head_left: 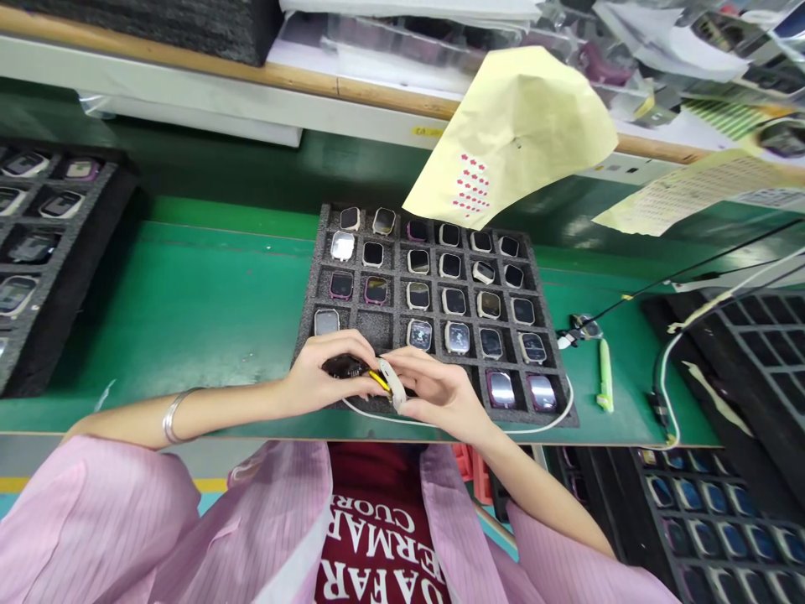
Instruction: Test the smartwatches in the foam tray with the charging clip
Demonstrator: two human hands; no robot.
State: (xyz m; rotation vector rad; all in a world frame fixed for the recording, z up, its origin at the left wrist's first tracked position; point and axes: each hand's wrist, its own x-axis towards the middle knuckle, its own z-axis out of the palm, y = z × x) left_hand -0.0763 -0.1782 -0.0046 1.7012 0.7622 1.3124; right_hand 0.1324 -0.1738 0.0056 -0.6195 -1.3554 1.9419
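Note:
Low over the near edge of a dark foam tray (377, 325), both hands meet. My left hand (313, 376) is closed, its thumb and fingers around a dark, glossy watch part (345, 366). In my right hand (448, 393), a pale watch case (393, 384) is pinched on edge, facing the dark part. A small yellow piece (378, 379) shows between the two; whether it joins them I cannot tell. Smartwatches, such as a pale one (457, 337) and a purple one (501, 390), lie in the tray's compartments.
A white cable (534, 429) runs along the tray's near edge. To the right lie a green pen-like tool (605, 376) and another watch (586, 326). A second watch tray (94, 226) stands left. Yellow paper (503, 143) hangs from the shelf over the tray's far side.

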